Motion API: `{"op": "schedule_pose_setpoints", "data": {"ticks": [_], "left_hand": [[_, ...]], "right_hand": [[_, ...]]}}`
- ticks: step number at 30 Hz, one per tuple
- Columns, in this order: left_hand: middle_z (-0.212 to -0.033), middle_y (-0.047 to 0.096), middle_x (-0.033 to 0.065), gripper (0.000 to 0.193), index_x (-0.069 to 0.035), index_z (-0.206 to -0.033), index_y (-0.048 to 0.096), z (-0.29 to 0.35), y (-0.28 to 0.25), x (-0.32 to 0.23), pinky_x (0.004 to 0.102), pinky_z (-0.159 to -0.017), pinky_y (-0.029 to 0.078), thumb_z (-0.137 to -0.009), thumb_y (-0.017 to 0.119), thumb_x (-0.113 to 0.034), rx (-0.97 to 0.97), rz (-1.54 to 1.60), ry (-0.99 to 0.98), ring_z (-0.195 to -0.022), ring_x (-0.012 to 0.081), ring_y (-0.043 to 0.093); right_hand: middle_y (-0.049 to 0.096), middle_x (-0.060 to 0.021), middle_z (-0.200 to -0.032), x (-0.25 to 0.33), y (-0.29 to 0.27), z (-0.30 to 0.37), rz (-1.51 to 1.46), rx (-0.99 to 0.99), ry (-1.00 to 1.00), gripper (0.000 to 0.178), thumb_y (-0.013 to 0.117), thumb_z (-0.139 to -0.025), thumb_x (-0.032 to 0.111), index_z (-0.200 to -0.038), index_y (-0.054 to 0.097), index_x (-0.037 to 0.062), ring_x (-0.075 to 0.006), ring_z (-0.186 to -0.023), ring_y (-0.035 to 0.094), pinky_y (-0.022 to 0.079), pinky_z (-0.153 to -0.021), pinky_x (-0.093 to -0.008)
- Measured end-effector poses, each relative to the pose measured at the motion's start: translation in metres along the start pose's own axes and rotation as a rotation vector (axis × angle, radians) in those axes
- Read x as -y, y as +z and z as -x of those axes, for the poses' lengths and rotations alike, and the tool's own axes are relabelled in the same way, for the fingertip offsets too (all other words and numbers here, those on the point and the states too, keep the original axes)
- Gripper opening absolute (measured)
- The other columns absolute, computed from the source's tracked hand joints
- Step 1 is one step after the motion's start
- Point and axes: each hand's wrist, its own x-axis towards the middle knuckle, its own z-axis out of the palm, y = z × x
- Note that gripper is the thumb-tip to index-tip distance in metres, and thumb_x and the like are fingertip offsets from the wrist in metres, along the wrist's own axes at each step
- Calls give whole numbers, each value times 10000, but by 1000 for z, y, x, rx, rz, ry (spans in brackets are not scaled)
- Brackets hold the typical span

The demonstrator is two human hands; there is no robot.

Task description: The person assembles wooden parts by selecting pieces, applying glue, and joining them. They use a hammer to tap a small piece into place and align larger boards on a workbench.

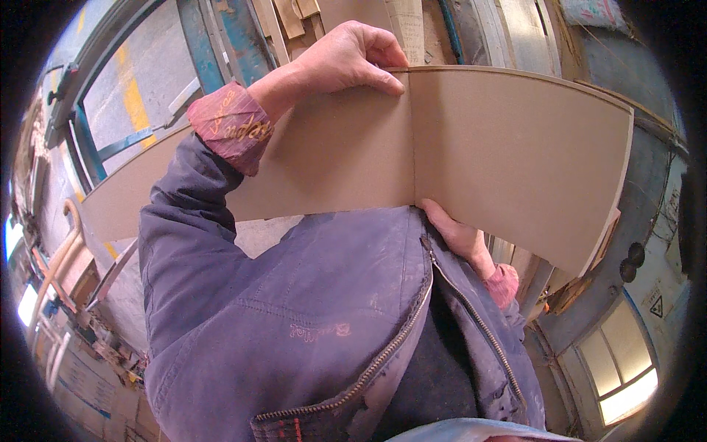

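Fingers (375, 55) of our left hand (346, 59) curl over the board's (515, 147) top edge.
Our right hand (456, 236) grips the bottom edge; we carry it against our jacket (294, 295), needing a steady hold.

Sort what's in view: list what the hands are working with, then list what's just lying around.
In hand:
- brown fibreboard panels, two held edge to edge
- left hand, gripping the top edge at the seam
- right hand, supporting the bottom edge at the seam

Lying about:
- stacked wood offcuts beyond the panels
- blue metal frame
- window at lower right
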Motion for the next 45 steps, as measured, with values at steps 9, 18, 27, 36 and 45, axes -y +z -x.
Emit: {"op": "schedule_pose_setpoints", "data": {"ticks": [9,18,27,36,45], "left_hand": [[-1017,790,60,331,-5,-1083,770,2,1,0,285,-903,586,-822,924,-139,6,-28,13,-957,138,731],[-1001,782,44,323,-10,-1076,771,4,2,1,287,-919,577,-823,924,-141,-13,-64,36,-964,138,721],[-1016,784,49,333,-5,-1093,763,6,3,-1,286,-919,583,-831,918,-139,-5,-66,31,-967,132,725],[-1075,787,82,371,-20,-1142,735,7,6,3,300,-938,587,-839,910,-143,-57,-98,89,-1001,152,735],[-1043,792,85,344,-62,-1140,753,8,3,-1,305,-860,587,-849,903,-165,3,-88,46,-949,142,728]], "right_hand": [[780,-123,-1029,-5,2,3,-2,-32,-14,269,833,-881,141,-1105,763,9,-278,-899,750,607,-790,-398],[775,-126,-1012,-5,1,4,-52,-8,15,241,820,-892,117,-1092,759,-3,-275,-903,744,597,-790,-405],[770,-118,-1028,3,0,5,-9,-32,38,237,807,-891,92,-1088,749,-26,-248,-928,728,585,-819,-389],[778,-137,-1036,-5,-1,5,44,8,-68,264,819,-896,132,-1113,755,-3,-294,-922,745,597,-810,-410],[771,-120,-1012,-4,3,8,-28,-24,18,230,808,-894,114,-1069,753,-25,-251,-914,728,580,-816,-384]]}}
